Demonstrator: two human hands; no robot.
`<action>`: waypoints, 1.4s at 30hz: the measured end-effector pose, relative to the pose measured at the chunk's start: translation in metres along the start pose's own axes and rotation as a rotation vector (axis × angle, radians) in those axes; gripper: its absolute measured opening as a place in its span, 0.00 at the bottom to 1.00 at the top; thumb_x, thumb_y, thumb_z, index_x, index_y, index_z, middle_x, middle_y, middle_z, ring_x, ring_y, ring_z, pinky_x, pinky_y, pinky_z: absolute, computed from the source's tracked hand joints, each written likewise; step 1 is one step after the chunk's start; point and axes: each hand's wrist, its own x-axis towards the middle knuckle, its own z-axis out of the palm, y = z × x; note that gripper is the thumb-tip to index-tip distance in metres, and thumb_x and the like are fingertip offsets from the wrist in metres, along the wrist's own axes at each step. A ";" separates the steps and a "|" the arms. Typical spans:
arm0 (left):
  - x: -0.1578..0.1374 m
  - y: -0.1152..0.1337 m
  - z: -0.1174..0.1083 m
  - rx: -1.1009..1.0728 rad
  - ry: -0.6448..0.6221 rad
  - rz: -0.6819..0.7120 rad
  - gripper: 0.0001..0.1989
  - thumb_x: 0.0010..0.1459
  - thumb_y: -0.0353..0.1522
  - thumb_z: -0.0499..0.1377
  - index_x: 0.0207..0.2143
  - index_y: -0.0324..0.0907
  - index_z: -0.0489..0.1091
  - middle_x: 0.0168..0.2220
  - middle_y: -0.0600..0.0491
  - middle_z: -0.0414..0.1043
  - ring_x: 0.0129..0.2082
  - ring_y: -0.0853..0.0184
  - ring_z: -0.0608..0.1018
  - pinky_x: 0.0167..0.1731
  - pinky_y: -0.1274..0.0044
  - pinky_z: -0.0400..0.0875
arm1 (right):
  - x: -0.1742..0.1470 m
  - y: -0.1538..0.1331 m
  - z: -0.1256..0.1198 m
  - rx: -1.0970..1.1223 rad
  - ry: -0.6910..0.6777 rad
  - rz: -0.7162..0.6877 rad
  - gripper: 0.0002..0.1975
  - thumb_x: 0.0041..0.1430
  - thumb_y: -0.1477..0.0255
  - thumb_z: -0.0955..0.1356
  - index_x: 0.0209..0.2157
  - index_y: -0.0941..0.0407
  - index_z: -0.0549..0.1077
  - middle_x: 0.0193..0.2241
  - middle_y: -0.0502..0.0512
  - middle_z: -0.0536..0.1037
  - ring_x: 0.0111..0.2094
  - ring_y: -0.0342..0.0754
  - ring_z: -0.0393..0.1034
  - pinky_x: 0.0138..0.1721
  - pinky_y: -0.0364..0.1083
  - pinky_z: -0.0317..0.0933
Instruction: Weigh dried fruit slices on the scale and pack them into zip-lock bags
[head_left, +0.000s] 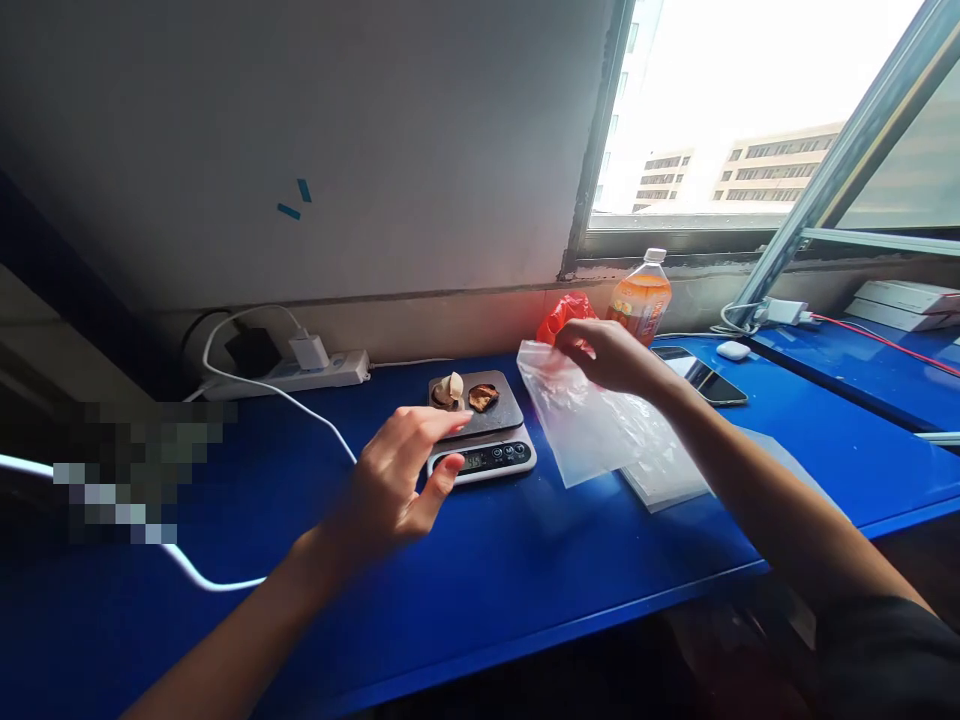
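A kitchen scale (525, 462) with a dark platform and a lit display stands on the blue table. On its platform lie a pale, curved piece with a brown underside (448, 390) and a shrivelled brown piece (484, 398); both look like dried mushrooms. My left hand (409, 468) hovers at the scale's front left, thumb and fingers apart, holding nothing. Over the top of a clear zip bag (577, 430), beside a red plastic bag (564, 312), is my right hand (611, 352). Its fingers are curled down and closed; what they pinch, if anything, is hidden.
Behind my right hand stands a bottle of orange drink (651, 290). A phone (709, 377) and white earbud case (733, 350) lie to the right. At the back left is a power strip (341, 370) with a white cable. A metal frame (787, 245) rises at the right.
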 end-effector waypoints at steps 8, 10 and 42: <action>0.000 0.006 -0.003 -0.063 0.052 -0.115 0.12 0.64 0.28 0.54 0.49 0.45 0.68 0.38 0.53 0.76 0.36 0.67 0.79 0.35 0.75 0.74 | 0.000 -0.054 -0.004 0.296 0.103 0.007 0.05 0.59 0.76 0.65 0.36 0.56 0.73 0.34 0.54 0.78 0.34 0.46 0.71 0.35 0.45 0.61; 0.001 0.013 -0.010 0.002 0.137 -0.160 0.09 0.63 0.28 0.54 0.44 0.46 0.70 0.31 0.56 0.75 0.28 0.69 0.76 0.28 0.76 0.71 | -0.010 -0.084 0.001 0.468 0.222 0.082 0.05 0.58 0.75 0.65 0.37 0.56 0.71 0.33 0.53 0.77 0.34 0.45 0.71 0.33 0.44 0.61; 0.009 0.019 -0.018 -0.423 -0.643 -0.400 0.09 0.61 0.33 0.56 0.31 0.47 0.75 0.51 0.49 0.72 0.48 0.60 0.76 0.45 0.71 0.75 | -0.134 -0.074 0.015 1.564 -0.223 0.056 0.17 0.59 0.60 0.69 0.49 0.49 0.72 0.30 0.53 0.75 0.36 0.51 0.70 0.39 0.51 0.63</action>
